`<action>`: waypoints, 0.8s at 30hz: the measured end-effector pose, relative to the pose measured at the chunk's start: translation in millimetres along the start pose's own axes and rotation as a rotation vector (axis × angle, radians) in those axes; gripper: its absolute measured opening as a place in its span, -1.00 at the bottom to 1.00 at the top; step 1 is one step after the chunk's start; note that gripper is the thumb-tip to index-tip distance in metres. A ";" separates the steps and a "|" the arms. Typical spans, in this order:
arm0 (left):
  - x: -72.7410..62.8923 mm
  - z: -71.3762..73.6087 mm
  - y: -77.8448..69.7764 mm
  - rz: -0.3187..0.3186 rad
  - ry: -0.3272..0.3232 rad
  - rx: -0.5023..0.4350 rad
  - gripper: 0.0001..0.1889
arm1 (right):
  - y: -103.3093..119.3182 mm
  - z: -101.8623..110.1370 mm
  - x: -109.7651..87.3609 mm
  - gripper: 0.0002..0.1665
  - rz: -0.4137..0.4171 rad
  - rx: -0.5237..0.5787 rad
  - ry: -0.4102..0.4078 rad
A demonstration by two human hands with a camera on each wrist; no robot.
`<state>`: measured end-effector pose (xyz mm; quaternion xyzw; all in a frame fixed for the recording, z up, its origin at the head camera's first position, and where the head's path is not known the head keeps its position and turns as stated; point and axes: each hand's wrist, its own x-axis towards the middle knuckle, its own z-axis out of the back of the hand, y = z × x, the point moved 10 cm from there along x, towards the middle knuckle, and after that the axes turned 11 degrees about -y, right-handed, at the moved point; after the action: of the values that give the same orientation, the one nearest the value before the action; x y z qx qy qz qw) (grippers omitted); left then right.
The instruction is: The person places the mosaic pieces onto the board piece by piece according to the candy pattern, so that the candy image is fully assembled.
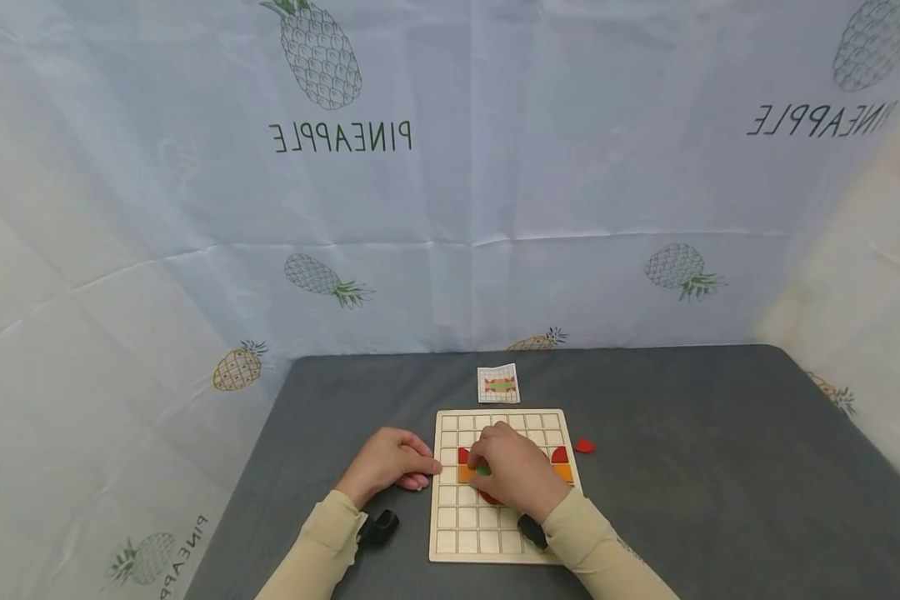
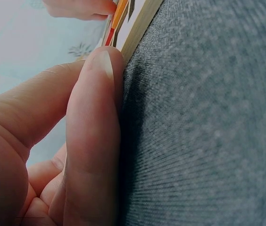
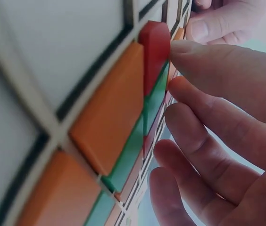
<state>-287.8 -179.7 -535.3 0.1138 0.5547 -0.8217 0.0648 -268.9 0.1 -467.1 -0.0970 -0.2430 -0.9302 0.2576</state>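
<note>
A pale wooden grid board point(image 1: 467, 541) lies on the table, with coloured flat pieces set across its middle rows. Over these pieces, my right hand point(image 1: 521, 473) pinches a green piece point(image 1: 483, 471) between thumb and forefinger. Its thumb tip overlaps a red rounded piece point(image 3: 155, 56) in the right wrist view. Beside that piece lie an orange square point(image 3: 112, 110) and green ones. My left hand point(image 1: 392, 463) rests at the board's left edge. Its extended thumb point(image 2: 93, 127) reaches the board's side point(image 2: 140, 35), while the other fingers are folded beneath.
A small card point(image 1: 498, 384) printed with a coloured grid pattern lies beyond the board. One loose red piece point(image 1: 585, 446) is on the dark grey table point(image 1: 720, 467), right of the board. A pineapple-print curtain point(image 1: 465, 192) hangs behind the table.
</note>
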 end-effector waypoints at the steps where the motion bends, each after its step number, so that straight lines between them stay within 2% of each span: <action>1: 0.0 0.2 -0.5 -0.003 -0.001 0.001 -0.69 | -1.2 1.5 0.1 -0.86 -0.003 -0.001 -0.003; 5: 0.1 0.1 -0.8 -0.006 0.002 0.007 -0.68 | -12.4 15.6 -2.2 -0.90 -0.032 0.003 -0.035; 8: 0.3 0.6 -0.1 -0.004 0.003 0.015 -0.68 | -30.0 31.4 -7.3 -0.90 -0.076 -0.007 -0.063; 11: 1.0 0.5 0.5 0.001 0.000 0.030 -0.67 | -55.8 46.5 -16.4 -0.89 -0.134 -0.031 -0.077; 18: 2.3 -1.6 1.7 0.002 0.007 0.036 -0.65 | -122.6 73.8 -46.2 -0.83 -0.280 -0.036 -0.055; 21: 2.1 -1.8 1.1 -0.006 0.011 0.036 -0.65 | -141.9 83.4 -54.7 -0.80 -0.309 -0.023 -0.074; 24: 1.8 -2.0 0.6 -0.011 0.010 0.037 -0.65 | -152.1 89.2 -58.5 -0.79 -0.305 -0.020 -0.091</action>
<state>-289.2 -178.0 -537.0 0.1160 0.5403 -0.8316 0.0553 -294.4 184.1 -469.1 -0.1034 -0.2571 -0.9555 0.1010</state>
